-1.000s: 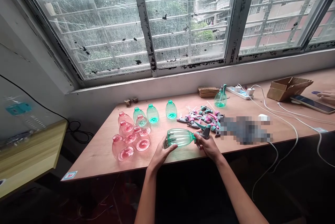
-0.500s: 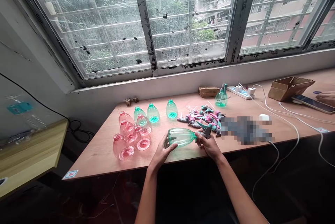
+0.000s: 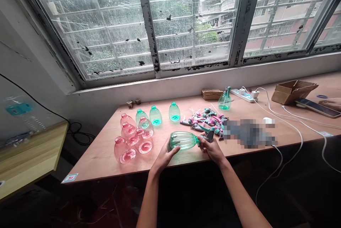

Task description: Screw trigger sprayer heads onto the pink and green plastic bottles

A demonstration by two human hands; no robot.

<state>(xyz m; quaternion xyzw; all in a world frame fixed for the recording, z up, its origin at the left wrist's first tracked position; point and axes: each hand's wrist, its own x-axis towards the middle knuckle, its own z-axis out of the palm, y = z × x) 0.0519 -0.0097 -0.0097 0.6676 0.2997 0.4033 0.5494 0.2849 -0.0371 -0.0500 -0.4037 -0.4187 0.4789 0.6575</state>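
Note:
A clear green bottle [image 3: 183, 140] lies sideways in the air above the table's front edge, its neck pointing right. My left hand [image 3: 168, 151] is wrapped round its base end. At the neck, my right hand [image 3: 211, 147] grips a spray head [image 3: 209, 134] with a dark trigger, which sits against the bottle's mouth. How far it is screwed on I cannot tell. Just behind lies a heap of pink, green and dark spray heads [image 3: 198, 118]. To the left stand several pink bottles [image 3: 125, 149] and three green bottles [image 3: 174, 111].
A green spray bottle [image 3: 225, 99] with its head on stands at the back beside a brown block [image 3: 212, 94]. Farther right are a power strip [image 3: 246, 94], cables, an open cardboard box [image 3: 293, 92] and a phone [image 3: 318, 107] near another person's hand [image 3: 331, 104]. A blurred patch covers something right of the heap.
Both hands keep hold of the bottle and spray head, with only a very slight shift. The view has moved a little. The other person's hand at far right has shifted slightly.

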